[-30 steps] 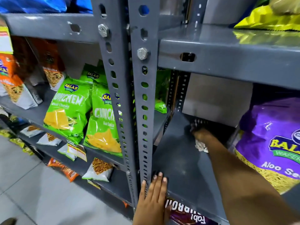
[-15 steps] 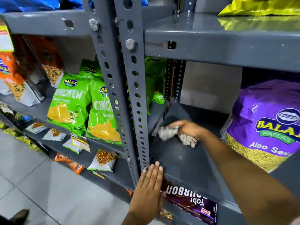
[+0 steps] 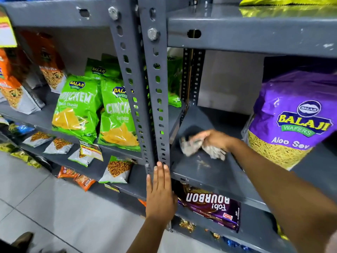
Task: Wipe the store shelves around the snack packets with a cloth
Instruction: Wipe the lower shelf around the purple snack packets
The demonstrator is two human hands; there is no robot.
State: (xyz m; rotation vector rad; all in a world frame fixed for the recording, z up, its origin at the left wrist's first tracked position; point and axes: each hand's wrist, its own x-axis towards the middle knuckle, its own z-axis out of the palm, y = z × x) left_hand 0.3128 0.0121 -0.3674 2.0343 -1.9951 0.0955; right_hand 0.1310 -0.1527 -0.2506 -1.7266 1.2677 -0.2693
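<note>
The right hand [image 3: 213, 138] is closed around a crumpled grey-white cloth [image 3: 197, 147] and presses it onto the grey metal shelf [image 3: 209, 172], at the shelf's left part, just right of the perforated upright post [image 3: 156, 106]. The cloth bunches out on both sides of the fingers and is motion-blurred. A few pale smudges lie on the shelf just near of the cloth. To the right, a purple Balaji Aloo Sev packet [image 3: 291, 121] stands on the same shelf, close to the forearm but apart from the cloth. The left hand [image 3: 160, 192] is flat and open, fingers together, resting against the foot of the upright post at the shelf's front edge, holding nothing. Below that shelf lies a purple Bourbon biscuit pack [image 3: 209, 205]. Left of the post stand green Balaji Crunchem packets [image 3: 78, 106].
</note>
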